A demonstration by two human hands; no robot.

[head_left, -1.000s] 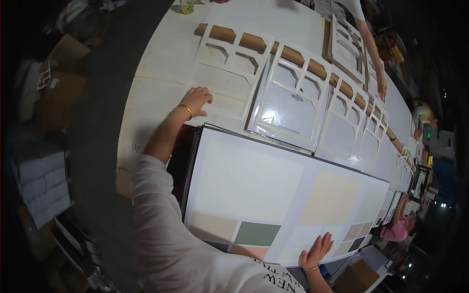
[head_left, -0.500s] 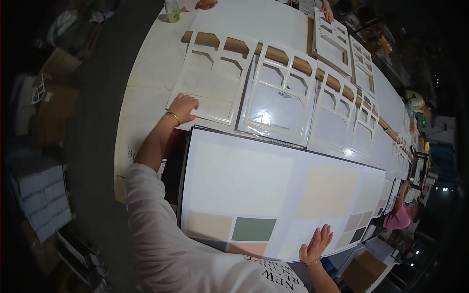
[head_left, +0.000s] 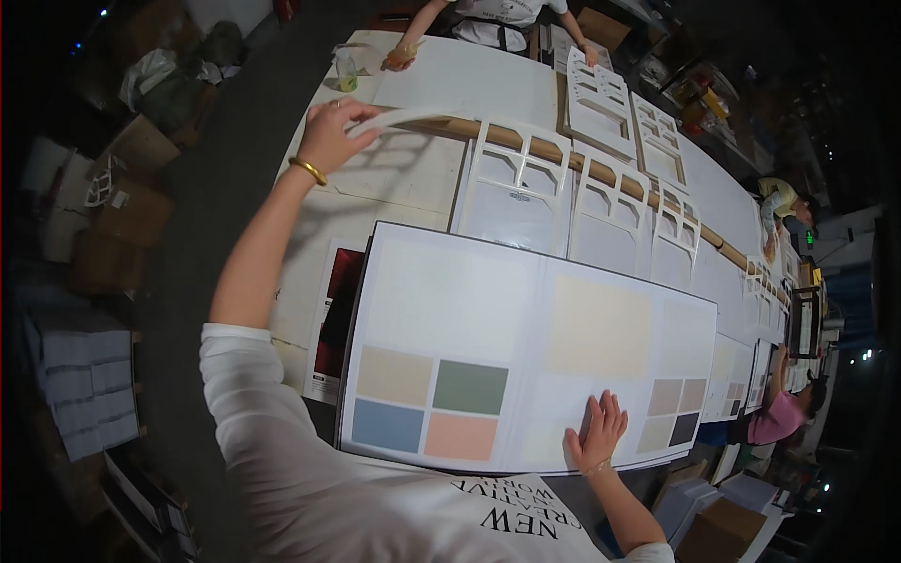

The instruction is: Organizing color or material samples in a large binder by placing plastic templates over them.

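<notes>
An open sample book (head_left: 449, 305) with pale panels and small coloured squares lies in front of me. My right hand (head_left: 598, 436) rests on its right page, fingers stretched out. At the far left, my left hand (head_left: 333, 141) pinches the edge of a thin white cut-out template (head_left: 413, 116). That template is raised off the table and bends in an arc, seen nearly edge-on, with its shadow below. To its right, a similar white template (head_left: 477, 174) lies over a clear-wrapped white sheet.
A long brown cardboard tube (head_left: 540, 148) runs beneath the row of templates. A small bottle (head_left: 345, 73) stands at the far left corner. Across the table a person (head_left: 497, 19) has hands near thicker white frames (head_left: 601, 98). A red-and-black printed piece (head_left: 336, 324) lies left of the book.
My left hand has moved away from me and lifted the template, which lay flat before. My right hand is now down on the book page. The view has shifted, showing more of the person opposite.
</notes>
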